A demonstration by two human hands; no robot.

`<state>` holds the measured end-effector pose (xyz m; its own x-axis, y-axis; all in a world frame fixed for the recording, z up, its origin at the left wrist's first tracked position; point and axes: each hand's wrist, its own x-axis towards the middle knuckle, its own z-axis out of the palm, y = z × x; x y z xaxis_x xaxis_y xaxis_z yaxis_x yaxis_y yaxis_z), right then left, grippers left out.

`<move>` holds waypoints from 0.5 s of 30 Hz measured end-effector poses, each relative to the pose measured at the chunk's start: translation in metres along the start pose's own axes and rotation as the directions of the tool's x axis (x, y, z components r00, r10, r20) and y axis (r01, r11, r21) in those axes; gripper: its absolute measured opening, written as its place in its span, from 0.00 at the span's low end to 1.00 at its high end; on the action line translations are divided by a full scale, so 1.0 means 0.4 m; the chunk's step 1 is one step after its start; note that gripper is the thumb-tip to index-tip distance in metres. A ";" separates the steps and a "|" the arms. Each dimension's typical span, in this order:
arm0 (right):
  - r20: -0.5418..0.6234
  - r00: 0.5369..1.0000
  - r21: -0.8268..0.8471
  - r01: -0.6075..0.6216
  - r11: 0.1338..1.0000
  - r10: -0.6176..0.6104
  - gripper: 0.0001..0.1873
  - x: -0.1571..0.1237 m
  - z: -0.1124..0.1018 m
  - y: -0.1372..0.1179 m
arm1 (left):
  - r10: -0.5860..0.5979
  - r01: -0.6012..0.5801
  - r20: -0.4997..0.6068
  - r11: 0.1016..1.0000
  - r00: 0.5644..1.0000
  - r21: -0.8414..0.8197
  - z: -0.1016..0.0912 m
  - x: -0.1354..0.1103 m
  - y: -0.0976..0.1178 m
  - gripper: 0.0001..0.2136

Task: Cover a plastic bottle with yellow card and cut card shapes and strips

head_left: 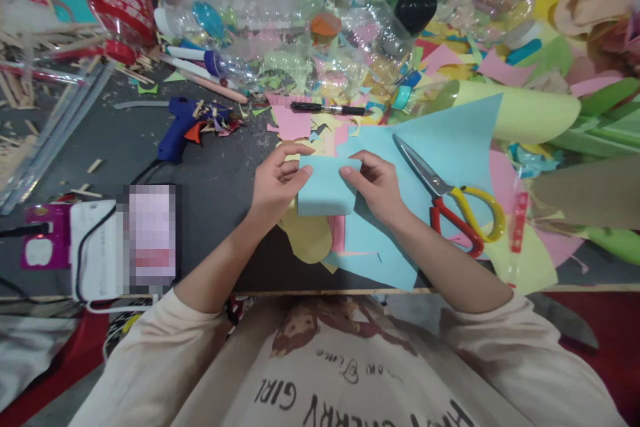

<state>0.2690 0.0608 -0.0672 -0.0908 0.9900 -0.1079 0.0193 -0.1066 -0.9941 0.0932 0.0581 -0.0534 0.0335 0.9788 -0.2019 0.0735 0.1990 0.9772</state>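
Note:
A small piece of light blue paper (327,190) is held up between my two hands above the table. My left hand (281,180) pinches its left upper edge, thumb in front and fingers behind. On the opposite edge, my right hand (374,183) grips it the same way. Beneath lies a large light blue sheet (385,247), with a yellow paper piece (307,240) and pink strips near it. Scissors (445,190) with red and yellow handles rest on the large sheet, to the right of my right hand. A black pen (327,109) lies beyond my hands.
A blue glue gun (177,127) lies to the left, its cord running to a power strip (95,247) beside a blurred phone (151,233). Clear plastic bottles (280,7) and paper scraps crowd the back. Rolled yellow-green paper (530,110) is on the right.

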 end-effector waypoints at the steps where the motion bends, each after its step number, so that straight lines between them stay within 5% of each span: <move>1: 0.004 1.000 0.002 -0.002 1.000 0.002 0.29 0.000 0.000 -0.001 | 0.003 -0.003 0.001 1.000 1.000 0.000 0.000 0.000 0.000 0.12; 15: 0.075 0.995 0.107 -0.077 0.991 0.069 0.28 0.002 -0.004 0.009 | -0.076 0.082 0.062 0.993 0.995 -0.089 -0.006 0.003 -0.008 0.13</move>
<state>0.2706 0.0612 -0.0707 -0.1639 0.9705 -0.1770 -0.0805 -0.1920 -0.9781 0.0907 0.0586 -0.0564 0.0897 0.9560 -0.2794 -0.0129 0.2817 0.9594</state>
